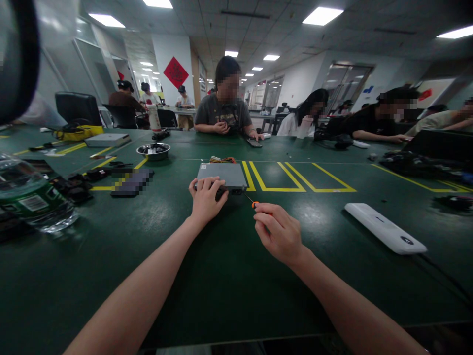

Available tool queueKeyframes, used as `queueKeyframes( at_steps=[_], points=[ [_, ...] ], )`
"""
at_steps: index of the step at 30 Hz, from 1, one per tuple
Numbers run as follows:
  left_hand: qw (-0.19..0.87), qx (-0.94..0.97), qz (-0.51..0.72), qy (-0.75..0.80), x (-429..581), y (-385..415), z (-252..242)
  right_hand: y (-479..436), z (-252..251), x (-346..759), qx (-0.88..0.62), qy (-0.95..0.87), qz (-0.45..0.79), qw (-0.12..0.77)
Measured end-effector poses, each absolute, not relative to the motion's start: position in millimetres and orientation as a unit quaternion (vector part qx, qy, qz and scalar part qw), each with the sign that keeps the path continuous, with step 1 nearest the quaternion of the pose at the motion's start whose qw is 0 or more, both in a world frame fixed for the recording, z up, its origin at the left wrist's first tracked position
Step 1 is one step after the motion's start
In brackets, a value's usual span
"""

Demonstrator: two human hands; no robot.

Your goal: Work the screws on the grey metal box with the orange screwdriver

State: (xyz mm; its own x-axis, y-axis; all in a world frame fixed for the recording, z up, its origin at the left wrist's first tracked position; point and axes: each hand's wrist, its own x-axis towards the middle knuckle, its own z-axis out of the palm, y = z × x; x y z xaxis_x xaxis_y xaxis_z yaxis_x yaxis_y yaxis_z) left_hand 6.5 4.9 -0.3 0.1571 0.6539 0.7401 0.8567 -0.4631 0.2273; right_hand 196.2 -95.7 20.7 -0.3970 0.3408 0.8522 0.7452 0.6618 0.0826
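Note:
A flat grey metal power supply unit lies on the green table, with a bundle of coloured wires at its far side. My left hand rests over its near left part, fingers spread on the top and the near edge, gripping it. In my right hand is a screwdriver with an orange handle, mostly hidden by closed fingers. Its thin shaft points up and left to the unit's near right corner. Whether the tip sits in a screw is too small to tell.
A metal bowl with dark small parts stands beyond to the left, near a blurred dark phone-like thing. A water bottle is at the left. On the right lies a white power bank-like device with a cable. People sit across the table.

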Motion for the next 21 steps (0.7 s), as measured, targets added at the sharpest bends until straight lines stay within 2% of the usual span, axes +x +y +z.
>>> queueKeyframes(
  at_steps=[21],
  points=[
    [0.136,-0.749,-0.411,-0.501,6.4,5.4,-0.5,-97.6,22.0,187.4,-0.309,-0.824,-0.294,0.372]
  ],
)
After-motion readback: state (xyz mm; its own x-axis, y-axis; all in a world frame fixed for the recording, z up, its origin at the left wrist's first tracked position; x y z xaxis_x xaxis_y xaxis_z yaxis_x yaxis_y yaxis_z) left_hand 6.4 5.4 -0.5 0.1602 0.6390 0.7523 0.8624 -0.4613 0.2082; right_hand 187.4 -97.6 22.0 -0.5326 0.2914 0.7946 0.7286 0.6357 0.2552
